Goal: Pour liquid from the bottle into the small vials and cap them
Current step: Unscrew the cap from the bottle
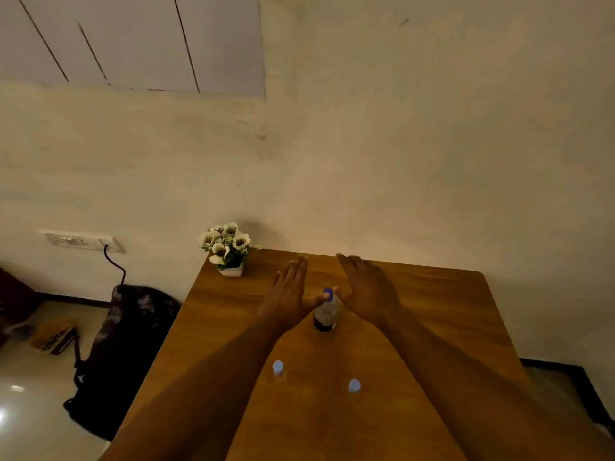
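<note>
A clear bottle [325, 312] with a blue cap and dark liquid at its bottom stands upright mid-table. My left hand [289, 291] is held flat just left of it, fingers stretched out, thumb near the cap. My right hand [367, 287] is spread flat just right of the bottle, thumb close to the cap too. Neither hand grips anything. Two small vials with pale blue caps stand closer to me: the left vial [278, 368] and the right vial [354, 386], both between my forearms.
A wooden table [449, 311] stands against a cream wall. A white pot of flowers [226, 249] sits at its far left corner. A dark bag [123, 341] lies on the floor to the left, under a wall socket [83, 240] with a cable.
</note>
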